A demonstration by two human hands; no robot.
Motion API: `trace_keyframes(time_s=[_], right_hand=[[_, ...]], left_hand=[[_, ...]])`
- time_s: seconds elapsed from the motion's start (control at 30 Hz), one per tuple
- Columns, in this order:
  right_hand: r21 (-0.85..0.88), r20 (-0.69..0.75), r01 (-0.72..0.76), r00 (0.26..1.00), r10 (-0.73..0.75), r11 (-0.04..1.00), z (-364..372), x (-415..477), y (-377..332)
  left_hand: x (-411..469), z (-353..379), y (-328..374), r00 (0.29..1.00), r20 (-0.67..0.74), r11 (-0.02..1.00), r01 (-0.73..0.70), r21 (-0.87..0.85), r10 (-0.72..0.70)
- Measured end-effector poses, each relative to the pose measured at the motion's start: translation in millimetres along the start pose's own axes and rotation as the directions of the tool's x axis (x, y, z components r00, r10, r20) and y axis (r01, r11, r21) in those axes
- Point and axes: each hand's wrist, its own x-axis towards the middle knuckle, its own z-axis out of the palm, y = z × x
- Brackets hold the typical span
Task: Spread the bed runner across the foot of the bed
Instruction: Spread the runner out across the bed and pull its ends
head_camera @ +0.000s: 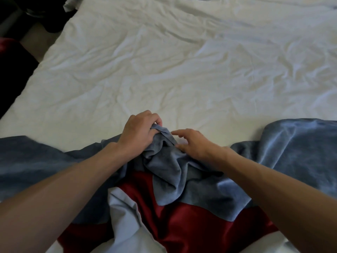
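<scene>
A blue-grey bed runner (291,143) lies rumpled across the near edge of the white bed (164,61), bunched into folds in the middle. My left hand (138,130) is shut on a raised fold of the runner at the centre. Just to its right, my right hand (195,143) rests on the runner with its fingers apart, thumb against the cloth. The runner stretches left (36,161) and right from the bunched middle.
A dark red cloth (182,221) and a white sheet fold (125,216) hang below the runner at the bed's foot. Off the bed's left edge are dark floor and a dark red object (7,46). Dark items sit at the top left.
</scene>
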Motion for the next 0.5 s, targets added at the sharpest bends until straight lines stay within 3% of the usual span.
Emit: trace_keyframes(time_s=[0.1,0.27,0.4,0.5], right_hand=[[0.104,0.132,0.021,0.991,-0.035,0.994,4,6,-7],[0.121,0.154,-0.022,0.988,0.003,0.992,-12,0,-11],[0.086,0.052,-0.087,0.995,0.083,0.992,-39,0,-2],[-0.053,-0.133,-0.105,0.986,0.097,0.993,-67,8,-6]], left_hand=[[-7,-4,-3,0.996,-0.076,0.998,-0.048,-0.031,0.045],[-11,-15,-15,0.964,-0.262,0.999,0.033,-0.034,-0.041],[-3,-27,-21,0.935,-0.328,0.991,0.13,-0.036,-0.135],[4,-31,-23,0.918,-0.356,0.983,0.18,-0.018,-0.175]])
